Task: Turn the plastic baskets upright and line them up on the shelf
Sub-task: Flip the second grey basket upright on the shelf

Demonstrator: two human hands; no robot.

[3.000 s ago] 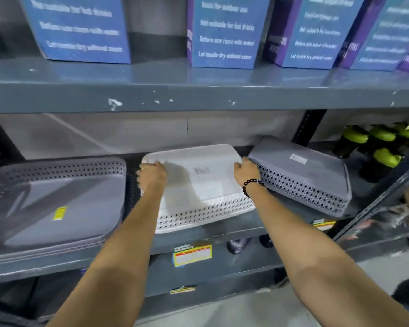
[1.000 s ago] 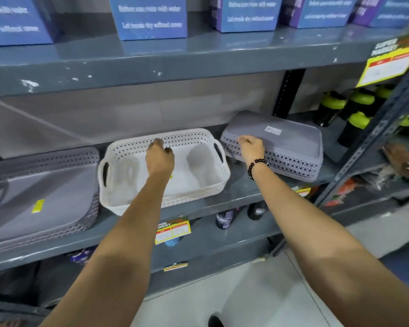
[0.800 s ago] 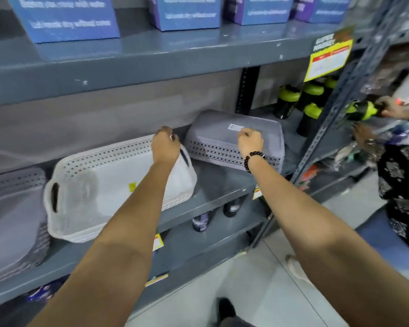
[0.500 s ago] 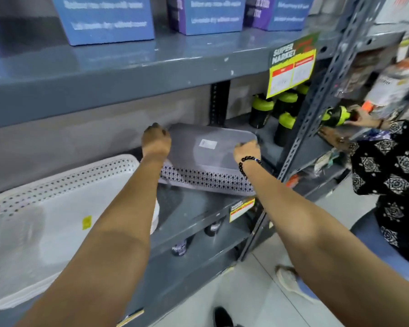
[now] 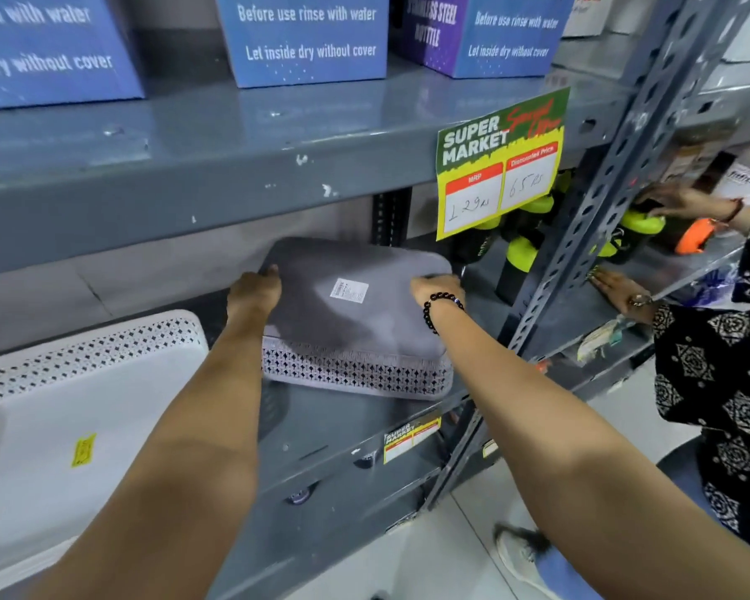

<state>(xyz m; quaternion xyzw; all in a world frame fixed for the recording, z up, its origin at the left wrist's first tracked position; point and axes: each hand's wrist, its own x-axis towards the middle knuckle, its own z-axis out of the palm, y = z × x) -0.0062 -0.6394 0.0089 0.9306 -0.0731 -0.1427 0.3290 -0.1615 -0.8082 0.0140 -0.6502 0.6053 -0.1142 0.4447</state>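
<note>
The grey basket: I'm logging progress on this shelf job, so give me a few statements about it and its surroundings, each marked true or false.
1. The grey basket lies bottom up. True.
2. Only the right hand touches it. False: the left hand holds its other end too.
3. The white basket sits to the grey one's left, open side up. True.
4. A beaded bracelet is on the left wrist. False: it is on the right wrist.
5. The price sign hangs from the upper shelf edge. True.
</note>
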